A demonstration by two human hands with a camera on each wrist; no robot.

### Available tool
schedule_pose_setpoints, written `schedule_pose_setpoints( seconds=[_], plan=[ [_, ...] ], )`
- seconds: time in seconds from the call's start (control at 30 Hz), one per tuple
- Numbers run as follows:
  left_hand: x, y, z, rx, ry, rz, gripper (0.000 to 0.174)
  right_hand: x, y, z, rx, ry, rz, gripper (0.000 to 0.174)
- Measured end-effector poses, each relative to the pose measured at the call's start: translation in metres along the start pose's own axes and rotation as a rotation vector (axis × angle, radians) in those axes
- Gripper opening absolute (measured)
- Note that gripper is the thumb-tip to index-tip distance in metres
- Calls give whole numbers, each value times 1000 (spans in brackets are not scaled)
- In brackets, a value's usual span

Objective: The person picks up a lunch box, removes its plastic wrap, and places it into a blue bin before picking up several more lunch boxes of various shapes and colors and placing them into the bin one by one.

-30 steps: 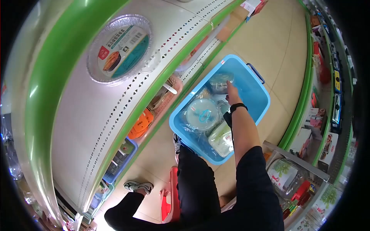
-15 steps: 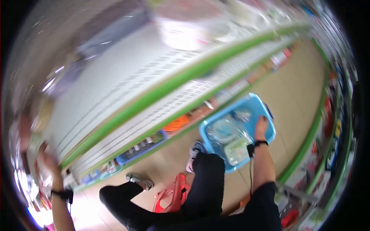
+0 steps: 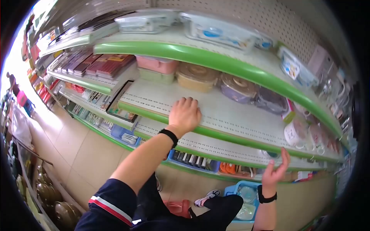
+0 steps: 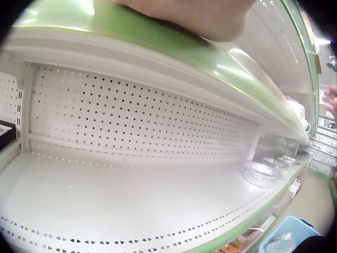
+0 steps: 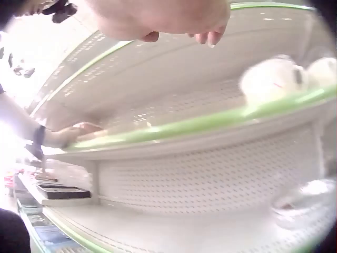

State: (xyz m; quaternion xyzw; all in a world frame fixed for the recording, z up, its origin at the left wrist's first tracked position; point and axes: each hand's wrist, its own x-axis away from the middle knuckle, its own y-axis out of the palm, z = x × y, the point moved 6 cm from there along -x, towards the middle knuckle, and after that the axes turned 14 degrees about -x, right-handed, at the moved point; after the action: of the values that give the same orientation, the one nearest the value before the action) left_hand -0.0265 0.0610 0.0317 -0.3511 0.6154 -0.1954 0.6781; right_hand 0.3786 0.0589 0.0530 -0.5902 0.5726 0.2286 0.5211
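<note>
In the head view my left hand (image 3: pixel 185 114) rests palm down at the front edge of a white shelf (image 3: pixel 231 115) with a green lip, and nothing is in its grasp. The left wrist view shows only the heel of that hand over the green edge. My right hand (image 3: pixel 276 172) is raised in front of the shelves to the right, its fingers loose and holding nothing. Below it on the floor stands a blue basket (image 3: pixel 230 189) with clear plastic containers inside. Behind the left hand, at the back of the shelf, sits a lidded yellow food box (image 3: pixel 197 79).
Stacked pink and green boxes (image 3: pixel 157 69) and a purple lidded box (image 3: pixel 236 89) line the shelf back. White mugs (image 3: pixel 296 133) stand at its right end. Glass containers (image 3: pixel 219 32) occupy the shelf above. A red stool-like object (image 3: pixel 178 208) is by the feet.
The view has swung up from the floor to the shelves. My right hand has left the blue basket and come up empty. My left hand now rests on the shelf edge.
</note>
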Motion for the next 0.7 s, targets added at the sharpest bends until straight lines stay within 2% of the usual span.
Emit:
schedule_pose_setpoints(
  seconds=[0.1,0.17,0.27,0.33,0.4,0.5,0.6,0.67,0.7],
  plan=[
    [1,0,-3,3,-34,-14,17,-61,70,-40,-80,-73,-166,47],
    [2,-1,-4,10,-46,-27,17,-82,112,-31,-21,-23,-224,47],
    [2,-4,-6,48,-59,-65,19,-76,163,8,100,103,-290,49],
    [3,-4,-8,81,-62,-73,20,-54,184,37,249,214,-347,48],
    [3,0,-9,132,-64,-151,27,-57,187,30,274,157,-320,44],
    [4,-2,-20,310,-170,-109,42,-55,188,27,295,112,-313,39],
    [-5,16,-55,683,-686,-138,61,-59,189,27,312,98,-315,36],
    [-19,63,-100,807,-947,-22,80,-57,189,26,314,101,-318,35],
    [-29,62,-118,910,-1066,-64,86,-56,189,27,310,100,-315,35]
  ],
)
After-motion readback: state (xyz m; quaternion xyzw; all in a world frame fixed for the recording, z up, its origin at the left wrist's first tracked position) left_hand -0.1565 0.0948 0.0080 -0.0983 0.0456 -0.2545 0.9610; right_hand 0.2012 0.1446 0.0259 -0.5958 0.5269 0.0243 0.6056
